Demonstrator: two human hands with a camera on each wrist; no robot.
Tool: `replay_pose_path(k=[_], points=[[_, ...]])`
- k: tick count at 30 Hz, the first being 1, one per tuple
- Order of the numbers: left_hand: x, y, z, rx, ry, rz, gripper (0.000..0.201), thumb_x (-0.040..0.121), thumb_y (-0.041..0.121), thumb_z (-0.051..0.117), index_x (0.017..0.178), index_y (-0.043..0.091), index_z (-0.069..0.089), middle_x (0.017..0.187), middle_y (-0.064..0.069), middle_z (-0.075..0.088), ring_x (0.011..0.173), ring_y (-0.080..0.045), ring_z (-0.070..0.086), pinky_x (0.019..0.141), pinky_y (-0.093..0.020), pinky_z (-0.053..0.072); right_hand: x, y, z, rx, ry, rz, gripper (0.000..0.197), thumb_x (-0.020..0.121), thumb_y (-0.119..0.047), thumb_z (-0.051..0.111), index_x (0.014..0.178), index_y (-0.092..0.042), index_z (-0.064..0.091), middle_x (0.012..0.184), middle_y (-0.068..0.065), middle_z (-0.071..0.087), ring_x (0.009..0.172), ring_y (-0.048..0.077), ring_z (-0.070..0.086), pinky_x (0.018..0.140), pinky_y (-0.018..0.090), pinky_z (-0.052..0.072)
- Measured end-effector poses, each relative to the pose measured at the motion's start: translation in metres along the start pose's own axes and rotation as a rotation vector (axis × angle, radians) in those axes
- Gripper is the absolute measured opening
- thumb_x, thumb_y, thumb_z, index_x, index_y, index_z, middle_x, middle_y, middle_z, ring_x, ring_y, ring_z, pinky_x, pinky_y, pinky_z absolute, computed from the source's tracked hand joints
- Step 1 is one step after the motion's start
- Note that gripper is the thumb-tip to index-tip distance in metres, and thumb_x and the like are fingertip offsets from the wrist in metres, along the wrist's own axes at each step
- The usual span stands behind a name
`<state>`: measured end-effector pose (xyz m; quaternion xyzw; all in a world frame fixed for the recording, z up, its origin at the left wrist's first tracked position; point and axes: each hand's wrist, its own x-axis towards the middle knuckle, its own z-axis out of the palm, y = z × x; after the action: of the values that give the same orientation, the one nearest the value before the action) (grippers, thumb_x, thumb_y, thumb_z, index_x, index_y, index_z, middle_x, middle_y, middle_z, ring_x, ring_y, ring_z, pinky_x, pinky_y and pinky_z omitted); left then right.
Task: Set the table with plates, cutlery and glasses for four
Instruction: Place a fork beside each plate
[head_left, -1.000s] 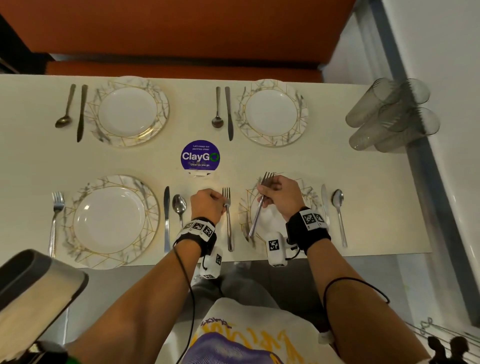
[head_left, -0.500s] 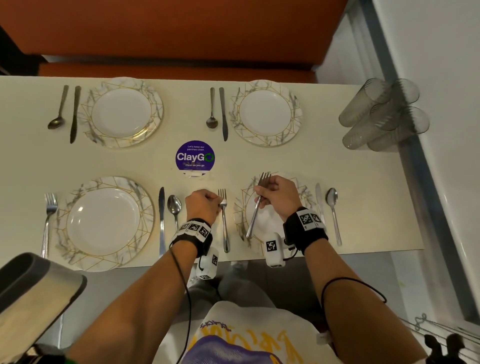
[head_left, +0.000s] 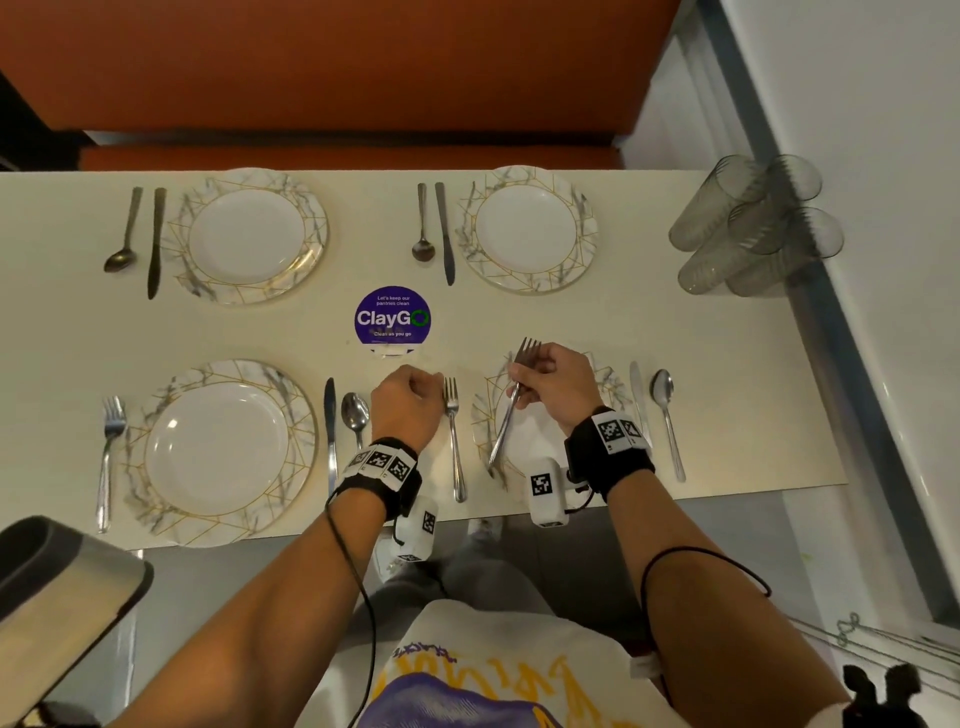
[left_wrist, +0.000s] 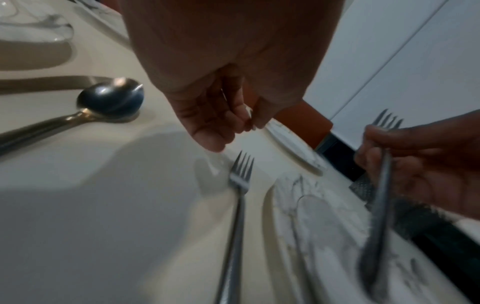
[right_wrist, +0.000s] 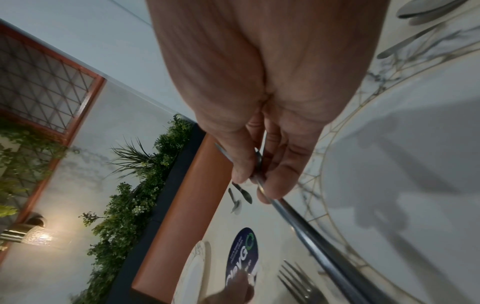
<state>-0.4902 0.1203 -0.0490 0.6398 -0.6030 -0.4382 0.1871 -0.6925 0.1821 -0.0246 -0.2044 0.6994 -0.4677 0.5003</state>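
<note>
Table (head_left: 727, 395) is carrying four plates, with glasses (head_left: 753, 228) lying bunched at its far right corner. Near-right plate (head_left: 530, 441) is sitting under the right hand (head_left: 553, 384), whose fingers are pinching a fork (head_left: 511, 400) near its neck, tines pointing away. Left hand (head_left: 408, 402) is hovering with fingers loosely curled, gripping nothing, just beside the laid fork (head_left: 453, 436) left of that plate

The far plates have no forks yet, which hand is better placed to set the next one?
Probably the right hand: it already grips spare fork metal above the near right plate. The left hand holds nothing.
</note>
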Motion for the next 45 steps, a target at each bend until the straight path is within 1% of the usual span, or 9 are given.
replay_pose_path(k=[6, 12, 15, 22, 27, 30, 34, 40, 45], points=[[-0.002, 0.044, -0.022, -0.149, -0.551, 0.069, 0.015, 0.095, 0.029, 0.072, 0.105, 0.017, 0.077, 0.087, 0.006, 0.078, 0.075, -0.008, 0.072, 0.081, -0.036, 0.059, -0.008, -0.038, 0.029, 0.019, 0.025, -0.067, 0.024, 0.085, -0.004, 0.078, 0.101, 0.007, 0.064, 0.069, 0.013, 0.071, 0.067, 0.036, 0.070, 0.060, 0.039, 0.059], [0.003, 0.049, -0.061, -0.375, -0.443, 0.082, 0.015, 0.092, 0.011, 0.076, 0.105, 0.005, 0.079, 0.075, -0.005, 0.076, 0.063, -0.016, 0.062, 0.062, -0.026, 0.049, -0.018, -0.065, 0.035, -0.018, 0.146, -0.146, 0.028, 0.083, -0.016, 0.082, 0.103, -0.001, 0.070, 0.084, 0.008, 0.077, 0.067, 0.017, 0.064, 0.056, 0.027, 0.049], [0.012, 0.055, -0.083, -0.482, -0.435, 0.042, 0.021, 0.090, 0.013, 0.078, 0.110, 0.005, 0.077, 0.091, -0.008, 0.080, 0.076, -0.017, 0.072, 0.072, -0.030, 0.056, -0.027, -0.068, 0.035, 0.046, 0.149, -0.155, 0.023, 0.083, -0.014, 0.082, 0.103, -0.007, 0.072, 0.081, 0.007, 0.077, 0.065, 0.016, 0.062, 0.056, 0.028, 0.047], [0.034, 0.088, -0.094, -0.779, -0.295, -0.031, 0.033, 0.084, 0.007, 0.084, 0.111, -0.007, 0.070, 0.088, -0.020, 0.075, 0.074, -0.026, 0.072, 0.078, -0.035, 0.064, -0.034, -0.073, 0.037, -0.117, -0.026, -0.247, 0.016, 0.082, -0.006, 0.081, 0.098, -0.004, 0.079, 0.087, 0.012, 0.078, 0.069, 0.009, 0.069, 0.059, 0.015, 0.048], [0.052, 0.120, -0.058, -0.768, -0.300, -0.007, 0.027, 0.097, 0.019, 0.073, 0.103, -0.007, 0.073, 0.090, -0.018, 0.073, 0.081, -0.023, 0.073, 0.074, -0.029, 0.061, -0.002, -0.083, 0.028, -0.146, 0.001, -0.282, 0.007, 0.087, -0.005, 0.076, 0.090, -0.011, 0.078, 0.083, 0.010, 0.078, 0.071, 0.017, 0.070, 0.062, 0.027, 0.052], [0.063, 0.143, -0.027, -0.775, -0.352, -0.019, 0.011, 0.099, 0.005, 0.065, 0.103, -0.003, 0.072, 0.099, -0.018, 0.075, 0.089, -0.028, 0.074, 0.078, -0.034, 0.063, 0.023, -0.090, 0.010, -0.114, 0.014, -0.259, 0.008, 0.089, -0.002, 0.072, 0.089, -0.009, 0.076, 0.080, 0.013, 0.077, 0.065, 0.022, 0.066, 0.059, 0.033, 0.052], [0.088, 0.175, 0.012, -0.711, -0.256, -0.073, 0.025, 0.092, 0.006, 0.075, 0.113, -0.007, 0.070, 0.093, -0.018, 0.076, 0.081, -0.026, 0.073, 0.074, -0.033, 0.064, 0.062, -0.101, -0.030, -0.189, 0.027, -0.248, 0.006, 0.089, -0.004, 0.070, 0.088, -0.008, 0.074, 0.077, 0.005, 0.073, 0.053, 0.018, 0.063, 0.054, 0.033, 0.053], [0.123, 0.212, 0.063, -0.612, -0.226, -0.105, 0.019, 0.093, 0.009, 0.075, 0.109, -0.001, 0.073, 0.090, -0.016, 0.076, 0.075, -0.022, 0.073, 0.074, -0.035, 0.065, 0.139, -0.101, -0.093, -0.309, 0.173, -0.278, 0.019, 0.086, -0.013, 0.072, 0.079, -0.031, 0.071, 0.082, -0.001, 0.076, 0.078, 0.018, 0.071, 0.080, 0.037, 0.060], [0.139, 0.206, 0.090, -0.536, -0.254, -0.128, 0.010, 0.094, 0.010, 0.075, 0.103, 0.004, 0.075, 0.085, -0.013, 0.076, 0.076, -0.026, 0.074, 0.079, -0.039, 0.065, 0.200, -0.088, -0.133, -0.364, 0.376, -0.128, 0.005, 0.085, -0.020, 0.072, 0.086, -0.019, 0.077, 0.086, 0.001, 0.077, 0.083, 0.020, 0.071, 0.083, 0.038, 0.058]])
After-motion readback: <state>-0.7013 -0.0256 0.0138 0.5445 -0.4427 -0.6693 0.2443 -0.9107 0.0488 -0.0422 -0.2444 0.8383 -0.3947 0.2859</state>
